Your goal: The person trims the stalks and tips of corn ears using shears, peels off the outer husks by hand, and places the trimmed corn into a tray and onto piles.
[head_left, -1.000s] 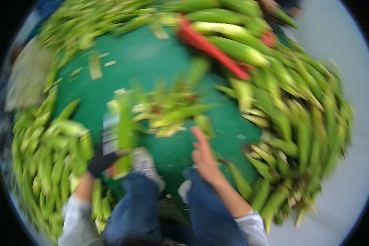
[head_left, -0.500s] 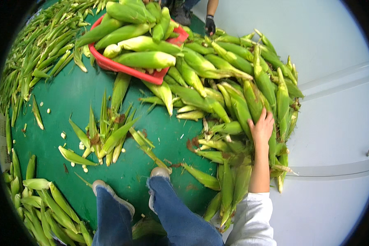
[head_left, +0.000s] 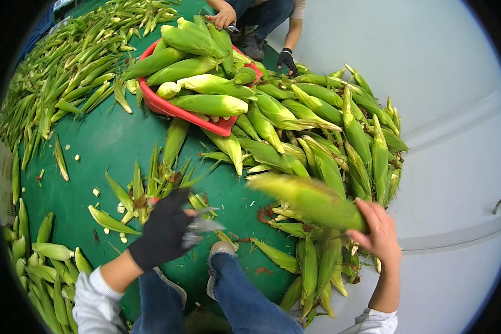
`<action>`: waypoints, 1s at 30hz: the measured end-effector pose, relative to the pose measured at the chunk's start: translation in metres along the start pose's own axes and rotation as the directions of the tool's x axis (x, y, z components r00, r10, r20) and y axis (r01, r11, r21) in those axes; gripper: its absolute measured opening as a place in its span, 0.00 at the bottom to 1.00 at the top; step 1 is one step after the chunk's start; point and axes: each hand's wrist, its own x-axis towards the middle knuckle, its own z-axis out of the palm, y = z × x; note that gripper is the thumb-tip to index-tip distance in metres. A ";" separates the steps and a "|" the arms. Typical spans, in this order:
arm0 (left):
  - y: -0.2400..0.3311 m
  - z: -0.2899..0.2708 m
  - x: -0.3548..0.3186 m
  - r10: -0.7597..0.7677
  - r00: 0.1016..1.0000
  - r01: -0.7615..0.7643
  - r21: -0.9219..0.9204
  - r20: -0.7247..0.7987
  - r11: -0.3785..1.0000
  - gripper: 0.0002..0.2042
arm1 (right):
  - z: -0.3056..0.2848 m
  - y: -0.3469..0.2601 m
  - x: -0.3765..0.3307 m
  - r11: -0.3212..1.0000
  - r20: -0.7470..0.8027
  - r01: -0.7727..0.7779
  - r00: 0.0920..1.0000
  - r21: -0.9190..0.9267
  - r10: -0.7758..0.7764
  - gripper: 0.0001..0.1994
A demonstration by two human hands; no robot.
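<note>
My left hand (head_left: 162, 227) wears a black fingerless glove and is closed around a pair of shears (head_left: 205, 225). Their metal blades point right and look parted, slightly smeared; a bit of red shows at the glove. Bare, my right hand (head_left: 377, 232) grips one end of an ear of corn (head_left: 312, 203) in its green husk. Motion blurs that ear, which lies almost level, its far end toward the left, over the edge of a large heap of unhusked corn (head_left: 323, 106).
A red basket (head_left: 186, 115) piled with corn stands ahead. Behind it a co-worker crouches, one gloved hand (head_left: 287, 60) at the heap. Stripped husks (head_left: 55, 83) cover the far left floor, and more corn (head_left: 55, 278) lies at near left. Loose husks (head_left: 145, 183) lie before my feet.
My right hand has lifted an ear of corn off the heap and drawn it nearer. My left hand has come into view with the shears. More of the co-worker shows.
</note>
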 end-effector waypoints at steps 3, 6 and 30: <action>0.023 0.003 0.023 0.045 0.922 0.055 -0.245 0.385 0.968 0.26 | -0.005 -0.032 0.032 0.890 0.162 0.119 0.965 0.440 -0.209 0.33; 0.002 0.041 -0.044 0.037 0.841 0.402 -0.671 0.539 0.623 0.33 | 0.022 -0.043 0.081 0.806 0.168 0.336 0.870 0.487 -0.464 0.29; -0.032 0.123 -0.113 -0.363 0.484 0.375 -0.564 0.796 -0.735 0.20 | 0.211 -0.120 0.142 -0.638 0.363 0.421 0.566 0.645 0.740 0.26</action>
